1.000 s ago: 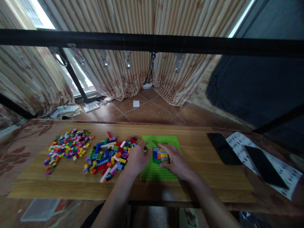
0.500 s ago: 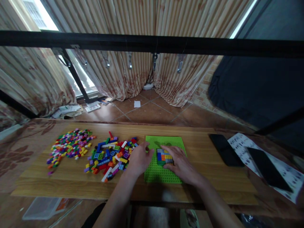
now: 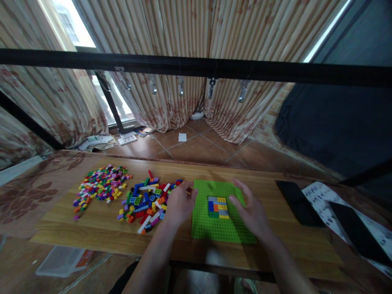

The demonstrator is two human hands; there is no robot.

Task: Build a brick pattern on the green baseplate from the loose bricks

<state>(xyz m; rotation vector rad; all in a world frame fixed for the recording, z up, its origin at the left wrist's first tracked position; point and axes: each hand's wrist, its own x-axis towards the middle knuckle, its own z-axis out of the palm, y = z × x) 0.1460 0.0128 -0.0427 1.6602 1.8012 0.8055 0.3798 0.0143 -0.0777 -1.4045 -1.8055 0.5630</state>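
Note:
A green baseplate [image 3: 214, 226] lies on the wooden table in front of me. On its middle stands a small block of stacked bricks [image 3: 218, 207] in blue, orange, yellow and grey. My right hand [image 3: 249, 210] hovers at the plate's right side, fingers spread, holding nothing. My left hand [image 3: 179, 203] rests at the plate's left edge with its fingers curled, beside a pile of larger mixed bricks [image 3: 147, 200]; whether it holds a brick I cannot make out.
A second pile of small coloured bricks [image 3: 99, 185] lies farther left. Two black phones [image 3: 298, 197] [image 3: 357, 230] lie at the right, one on a printed sheet [image 3: 324, 200]. A black bar crosses the view above; curtains hang behind.
My right hand has come off the brick block and moved right, opening. The block now shows whole. My left hand stays at the plate's left edge. The view tilted down a little.

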